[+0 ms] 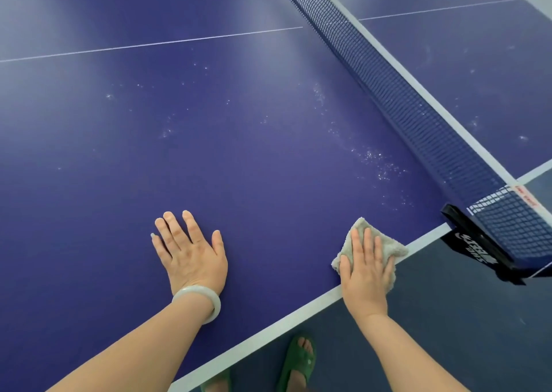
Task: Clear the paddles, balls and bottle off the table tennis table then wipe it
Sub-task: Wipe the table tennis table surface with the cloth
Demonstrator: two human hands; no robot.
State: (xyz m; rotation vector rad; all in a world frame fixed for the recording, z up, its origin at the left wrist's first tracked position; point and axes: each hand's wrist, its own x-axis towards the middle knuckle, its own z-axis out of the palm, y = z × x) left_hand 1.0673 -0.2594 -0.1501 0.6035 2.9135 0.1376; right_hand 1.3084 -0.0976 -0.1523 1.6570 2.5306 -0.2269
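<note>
Left grip point(191, 251) flat, released on one table point(239, 152); right grip point(367, 269), unclenched, presses one cloth point(391, 246).

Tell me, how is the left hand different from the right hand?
The left hand lies flat on the bare blue table; the right hand presses a beige cloth at the table's white edge. The left wrist wears a pale bangle; the right wrist is bare. Both hands are palm down with straight fingers.
</note>
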